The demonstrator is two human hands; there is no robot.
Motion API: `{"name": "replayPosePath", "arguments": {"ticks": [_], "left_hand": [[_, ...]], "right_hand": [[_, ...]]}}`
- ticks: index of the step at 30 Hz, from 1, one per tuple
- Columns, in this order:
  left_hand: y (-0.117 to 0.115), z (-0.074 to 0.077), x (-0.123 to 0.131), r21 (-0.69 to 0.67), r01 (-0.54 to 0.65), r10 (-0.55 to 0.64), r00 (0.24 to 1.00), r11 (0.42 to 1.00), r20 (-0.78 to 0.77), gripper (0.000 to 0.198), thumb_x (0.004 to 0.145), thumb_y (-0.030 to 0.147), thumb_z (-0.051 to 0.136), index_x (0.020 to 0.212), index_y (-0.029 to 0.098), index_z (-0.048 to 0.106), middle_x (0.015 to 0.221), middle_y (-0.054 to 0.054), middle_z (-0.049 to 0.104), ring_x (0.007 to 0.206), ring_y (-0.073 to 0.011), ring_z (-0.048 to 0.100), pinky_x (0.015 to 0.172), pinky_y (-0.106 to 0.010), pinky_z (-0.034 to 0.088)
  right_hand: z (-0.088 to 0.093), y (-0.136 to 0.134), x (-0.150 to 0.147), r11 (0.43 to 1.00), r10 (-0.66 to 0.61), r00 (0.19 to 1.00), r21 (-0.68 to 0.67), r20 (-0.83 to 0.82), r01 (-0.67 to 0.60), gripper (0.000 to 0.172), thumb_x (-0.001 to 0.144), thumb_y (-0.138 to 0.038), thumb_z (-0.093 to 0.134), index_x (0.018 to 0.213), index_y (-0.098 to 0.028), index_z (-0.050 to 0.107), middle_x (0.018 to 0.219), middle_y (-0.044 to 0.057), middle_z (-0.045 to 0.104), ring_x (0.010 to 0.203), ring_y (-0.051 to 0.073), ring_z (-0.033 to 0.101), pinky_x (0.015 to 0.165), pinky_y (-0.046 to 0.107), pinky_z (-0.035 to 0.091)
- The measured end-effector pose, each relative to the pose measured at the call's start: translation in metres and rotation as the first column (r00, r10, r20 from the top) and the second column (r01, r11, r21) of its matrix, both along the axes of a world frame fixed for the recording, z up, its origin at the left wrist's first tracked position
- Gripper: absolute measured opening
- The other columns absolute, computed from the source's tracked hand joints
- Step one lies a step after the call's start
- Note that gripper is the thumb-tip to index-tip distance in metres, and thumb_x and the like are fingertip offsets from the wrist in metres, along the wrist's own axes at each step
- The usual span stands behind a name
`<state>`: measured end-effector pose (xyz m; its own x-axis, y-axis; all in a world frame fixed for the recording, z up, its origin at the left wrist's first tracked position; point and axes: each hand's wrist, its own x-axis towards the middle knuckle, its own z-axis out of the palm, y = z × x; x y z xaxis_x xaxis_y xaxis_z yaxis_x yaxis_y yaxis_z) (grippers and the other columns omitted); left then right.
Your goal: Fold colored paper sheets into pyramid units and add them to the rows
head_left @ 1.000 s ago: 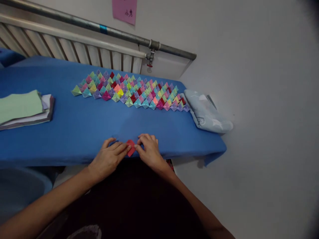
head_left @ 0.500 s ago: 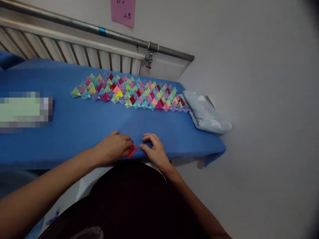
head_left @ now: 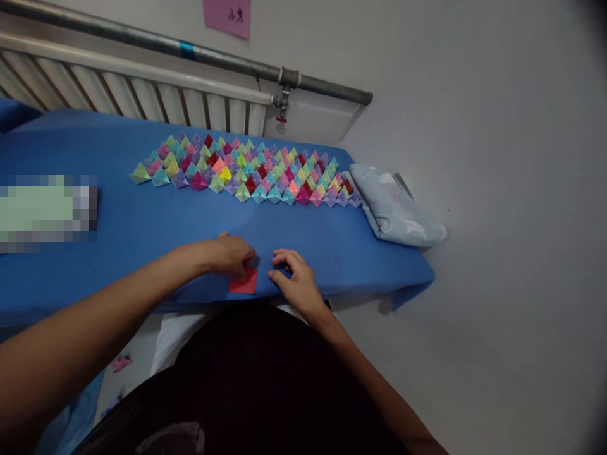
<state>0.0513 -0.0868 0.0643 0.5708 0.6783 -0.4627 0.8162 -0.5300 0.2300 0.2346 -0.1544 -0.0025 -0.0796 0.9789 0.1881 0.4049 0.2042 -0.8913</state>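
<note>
A small square of red paper (head_left: 243, 282) lies at the near edge of the blue cloth, its sides roughly in line with that edge. My left hand (head_left: 232, 253) reaches over its far side, fingers bent down and closed on the paper; the fingertips are partly hidden. To the right, my right hand (head_left: 296, 278) rests by the edge with thumb and fingers curved apart and nothing between them. Farther back stand several rows of small folded paper pieces (head_left: 258, 193) in many colours, pointed at the top.
The blue cloth (head_left: 165, 253) covers a long surface against a white radiator (head_left: 171, 104) and a metal pipe (head_left: 128, 44). A folded light-blue patterned cloth (head_left: 403, 212) lies at the right end by the wall. A blurred green item (head_left: 38, 212) is at the left.
The red paper has turned from a diamond to a square position and more of it shows. My left hand has shifted up to its far side. The right hand stays about where it was.
</note>
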Motion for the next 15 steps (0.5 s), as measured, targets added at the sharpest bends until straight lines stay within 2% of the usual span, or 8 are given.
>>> {"name": "replayPosePath", "arguments": {"ticks": [2,4,6,8,9,11,13,15], "left_hand": [[0.003,-0.004,-0.010,-0.090,-0.085,0.094,0.991,0.992,0.100,0.007,0.060,0.024,0.068,0.064,0.021,0.064,0.061,0.004,0.062,0.060,-0.0138,0.053,0.064,-0.027,0.035],[0.002,-0.007,-0.023,-0.214,-0.193,0.249,0.927,0.958,0.280,0.010,0.059,0.027,0.069,0.061,0.021,0.062,0.057,0.005,0.059,0.058,-0.0125,0.051,0.059,-0.025,0.034],[-0.004,-0.009,-0.033,-0.383,-0.302,0.465,0.750,0.873,0.470,0.017,0.060,0.034,0.071,0.064,0.021,0.063,0.059,0.005,0.060,0.060,-0.0132,0.053,0.061,-0.025,0.038],[-0.016,-0.010,-0.038,-0.551,-0.344,0.646,0.497,0.760,0.579,0.024,0.059,0.039,0.075,0.067,0.020,0.063,0.065,0.003,0.064,0.064,-0.0141,0.056,0.065,-0.026,0.041],[-0.024,-0.011,-0.037,-0.605,-0.354,0.701,0.374,0.713,0.607,0.026,0.059,0.039,0.077,0.067,0.020,0.062,0.067,0.002,0.065,0.066,-0.0140,0.057,0.066,-0.026,0.042],[-0.038,-0.013,-0.032,-0.672,-0.357,0.754,0.189,0.649,0.629,0.029,0.057,0.037,0.081,0.065,0.019,0.060,0.066,0.003,0.064,0.065,-0.0128,0.056,0.066,-0.026,0.042],[-0.049,-0.017,-0.025,-0.700,-0.350,0.763,0.074,0.622,0.642,0.030,0.057,0.037,0.082,0.065,0.019,0.059,0.064,0.004,0.061,0.063,-0.0112,0.053,0.065,-0.025,0.042],[-0.056,-0.021,-0.018,-0.707,-0.348,0.760,0.024,0.616,0.650,0.029,0.058,0.037,0.081,0.065,0.019,0.059,0.063,0.004,0.058,0.062,-0.0106,0.051,0.065,-0.025,0.042]], "right_hand": [[0.002,-0.002,0.000,1.000,-0.012,0.999,-0.011,-0.031,0.012,0.008,0.074,-0.021,0.065,0.082,-0.023,0.063,0.116,0.006,0.066,0.109,0.022,0.058,0.091,0.039,0.043],[0.007,-0.005,-0.001,0.998,-0.041,0.994,-0.046,-0.098,0.037,0.007,0.077,-0.026,0.063,0.083,-0.023,0.063,0.114,0.006,0.066,0.106,0.021,0.058,0.089,0.037,0.044],[0.013,-0.008,-0.003,0.991,-0.071,0.981,-0.122,-0.182,0.049,0.013,0.079,-0.033,0.063,0.088,-0.023,0.064,0.106,0.005,0.067,0.095,0.019,0.059,0.084,0.034,0.044],[0.019,-0.012,-0.008,0.976,-0.069,0.961,-0.216,-0.269,0.009,0.021,0.079,-0.038,0.065,0.093,-0.023,0.065,0.094,0.002,0.067,0.082,0.016,0.057,0.079,0.032,0.044],[0.023,-0.013,-0.011,0.968,-0.052,0.949,-0.251,-0.312,-0.029,0.023,0.077,-0.039,0.067,0.093,-0.022,0.065,0.088,0.001,0.066,0.078,0.015,0.056,0.077,0.031,0.044],[0.028,-0.015,-0.019,0.952,-0.010,0.923,-0.287,-0.386,-0.110,0.022,0.074,-0.040,0.070,0.086,-0.022,0.064,0.079,-0.002,0.063,0.073,0.014,0.054,0.074,0.029,0.043],[0.030,-0.015,-0.026,0.942,0.022,0.899,-0.292,-0.437,-0.165,0.021,0.072,-0.039,0.072,0.082,-0.022,0.064,0.076,-0.003,0.063,0.072,0.013,0.054,0.073,0.029,0.044],[0.030,-0.015,-0.031,0.946,0.032,0.887,-0.274,-0.461,-0.176,0.021,0.073,-0.039,0.072,0.085,-0.023,0.066,0.080,-0.002,0.066,0.075,0.015,0.056,0.075,0.029,0.045]]}}
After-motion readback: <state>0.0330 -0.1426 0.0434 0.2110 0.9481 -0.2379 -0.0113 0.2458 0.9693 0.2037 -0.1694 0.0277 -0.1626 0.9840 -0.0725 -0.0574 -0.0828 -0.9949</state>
